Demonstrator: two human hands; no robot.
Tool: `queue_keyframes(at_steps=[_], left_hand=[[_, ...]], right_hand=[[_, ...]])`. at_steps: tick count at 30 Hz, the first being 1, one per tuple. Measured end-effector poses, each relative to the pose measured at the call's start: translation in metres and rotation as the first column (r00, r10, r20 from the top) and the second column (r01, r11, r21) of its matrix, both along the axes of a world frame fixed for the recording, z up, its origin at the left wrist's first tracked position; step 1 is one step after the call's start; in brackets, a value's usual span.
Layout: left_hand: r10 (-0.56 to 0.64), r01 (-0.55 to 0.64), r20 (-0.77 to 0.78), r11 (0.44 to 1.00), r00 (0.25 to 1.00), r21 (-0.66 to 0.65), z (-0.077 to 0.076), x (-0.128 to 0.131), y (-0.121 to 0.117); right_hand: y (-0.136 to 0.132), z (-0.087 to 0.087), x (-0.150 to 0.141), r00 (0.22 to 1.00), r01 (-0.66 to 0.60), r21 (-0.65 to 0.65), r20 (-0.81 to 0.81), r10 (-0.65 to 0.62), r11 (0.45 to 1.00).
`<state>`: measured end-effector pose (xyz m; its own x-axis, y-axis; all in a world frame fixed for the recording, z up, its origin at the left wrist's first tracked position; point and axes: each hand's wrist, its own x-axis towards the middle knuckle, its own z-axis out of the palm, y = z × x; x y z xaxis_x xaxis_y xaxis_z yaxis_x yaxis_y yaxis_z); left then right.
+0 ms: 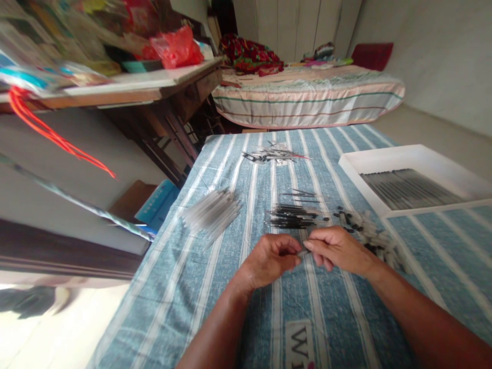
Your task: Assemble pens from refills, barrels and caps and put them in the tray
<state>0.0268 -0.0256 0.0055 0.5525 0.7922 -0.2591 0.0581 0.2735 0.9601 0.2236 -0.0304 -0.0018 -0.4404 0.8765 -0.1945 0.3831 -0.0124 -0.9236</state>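
One table. One white box, right edge, grey sticks inside, seemingly the finished share. Four loose heaps, likely unworked: tubes near left edge, caps beside box, black rods mid-table, scraps toward far edge. Pieces too blurred to count. Left hand, right hand: narrow pinch, one grey piece, near-edge side.

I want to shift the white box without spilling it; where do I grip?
Probably the left wall of the white box, pinched from above and the left: it stands upright with a free rim, and the open top suggests keeping it level.
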Motion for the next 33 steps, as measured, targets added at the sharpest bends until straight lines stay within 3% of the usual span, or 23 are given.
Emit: queue_keyframes(at_steps=[7, 14, 24, 26, 28, 30, 33], left_hand=[[0.061, -0.03, -0.122, 0.97, 0.991, 0.242, 0.007, 0.003, -0.001], [0.149, 0.133, -0.391, 0.783, 0.908, 0.608, 0.009, 0.002, -0.002], [0.248, 0.222, -0.469, 0.638, 0.848, 0.737, 0.012, -0.003, -0.001], [0.294, 0.177, -0.452, 0.642, 0.842, 0.746, 0.014, -0.005, 0.0], [0.356, 0.092, -0.424, 0.667, 0.832, 0.74, 0.017, -0.007, 0.0], [0.419, -0.04, -0.373, 0.707, 0.828, 0.706, 0.02, -0.008, 0.002], [0.488, -0.316, -0.21, 0.781, 0.847, 0.54, 0.022, -0.008, 0.003]], right_hand=[[-0.001, 0.004, -0.003, 0.997, 0.052, 0.008, -0.05, -0.052, 0.999], [-0.001, 0.0, -0.009, 0.987, 0.133, -0.037, -0.09, -0.136, 0.99], [-0.002, 0.0, -0.011, 0.98, 0.164, -0.031, -0.108, -0.166, 0.986], [-0.001, 0.0, -0.01, 0.986, 0.142, 0.001, -0.084, -0.141, 0.99], [0.0, -0.002, -0.009, 0.994, 0.105, 0.116, -0.006, -0.105, 0.988], [0.0, -0.006, -0.008, 0.983, 0.03, 0.285, 0.168, -0.081, 0.958], [0.0, -0.013, -0.011, 0.871, -0.196, 0.443, 0.488, -0.052, 0.875]])
